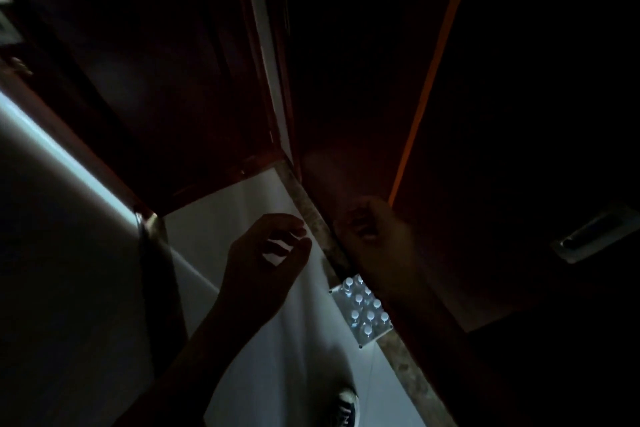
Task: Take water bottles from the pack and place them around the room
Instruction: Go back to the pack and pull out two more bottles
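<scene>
Fingers [294, 224] of the left hand [266, 253] are seen loosely curled with bright gaps showing between them, and nothing is held in them. Whether the fingers of the right hand [377, 236] are curled round anything cannot be told, since that hand is dim and blurred against the dark wood.

The pack of water bottles [363, 312] is taken as the landmark. It is seen from above as a block of white caps in clear wrap, standing on the pale floor [301, 357] and set against a mottled strip [405, 357] that runs along the foot of a dark reddish cabinet front [519, 114]. Its far edge is partly covered by the right forearm.

Above and to the left of the pack, the left hand is raised over the pale floor, well apart from the caps. Directly above the pack, the right hand is held up against the cabinet front, close to the lower end of a thin orange edge [433, 80]. To the right of the pack and higher, a recessed metal handle [595, 236] is set into the dark panel. Below the pack, a dark shoe with a pale toe [346, 406] is visible on the floor. Far to the left of the pack, a broad dim grey plane is crossed by a bright bluish band [52, 135].
</scene>
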`<state>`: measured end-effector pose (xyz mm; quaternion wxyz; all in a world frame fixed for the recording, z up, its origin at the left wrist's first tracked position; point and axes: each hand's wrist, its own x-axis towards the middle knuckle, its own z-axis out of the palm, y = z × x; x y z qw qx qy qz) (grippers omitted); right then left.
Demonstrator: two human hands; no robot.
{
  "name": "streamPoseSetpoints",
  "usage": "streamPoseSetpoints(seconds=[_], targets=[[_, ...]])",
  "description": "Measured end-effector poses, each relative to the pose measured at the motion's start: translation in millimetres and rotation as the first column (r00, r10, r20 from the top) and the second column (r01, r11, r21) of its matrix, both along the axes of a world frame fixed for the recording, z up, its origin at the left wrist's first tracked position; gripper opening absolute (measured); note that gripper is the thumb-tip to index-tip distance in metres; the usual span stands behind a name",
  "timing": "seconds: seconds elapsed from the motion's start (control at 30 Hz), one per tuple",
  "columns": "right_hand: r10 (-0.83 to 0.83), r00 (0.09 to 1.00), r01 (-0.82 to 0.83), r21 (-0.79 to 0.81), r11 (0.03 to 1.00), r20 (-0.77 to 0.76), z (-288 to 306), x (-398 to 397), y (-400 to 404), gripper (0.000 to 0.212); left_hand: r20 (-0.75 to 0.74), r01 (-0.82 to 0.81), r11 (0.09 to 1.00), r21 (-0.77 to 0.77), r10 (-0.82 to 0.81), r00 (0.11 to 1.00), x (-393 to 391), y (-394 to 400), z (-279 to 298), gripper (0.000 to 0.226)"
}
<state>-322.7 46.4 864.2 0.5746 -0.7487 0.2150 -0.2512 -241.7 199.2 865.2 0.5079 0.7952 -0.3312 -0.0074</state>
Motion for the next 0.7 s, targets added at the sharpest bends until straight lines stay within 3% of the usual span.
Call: streamPoseSetpoints(seconds=[0.13,0.23,0.4,0.7], targets=[[-0.112,0.991,0.113,0.013,0.994,-0.074,-39.2,22.5,-38.7,0.036,-0.08,0.089,0.993,0.074,-0.083,0.993,35.7,-47.1,-41.9,0.04],[-0.158,0.975,0.168,0.056,0.984,-0.159,-72.6,30.0,-64.6,0.032,-0.168,0.17,0.98,0.103,-0.151,0.974,56.0,-80.5,-77.6,0.028],[-0.373,0.905,0.39,0.049,0.919,-0.204,-127.9,42.2,-89.6,0.032,-0.271,0.299,0.953,0.053,-0.275,0.923,89.2,-126.2,-131.3,0.016],[-0.617,0.729,0.663,0.084,0.744,-0.296,-243.8,56.3,-93.5,0.019,-0.359,0.614,0.78,0.123,-0.541,0.76,140.0,-178.0,-273.1,0.031]])
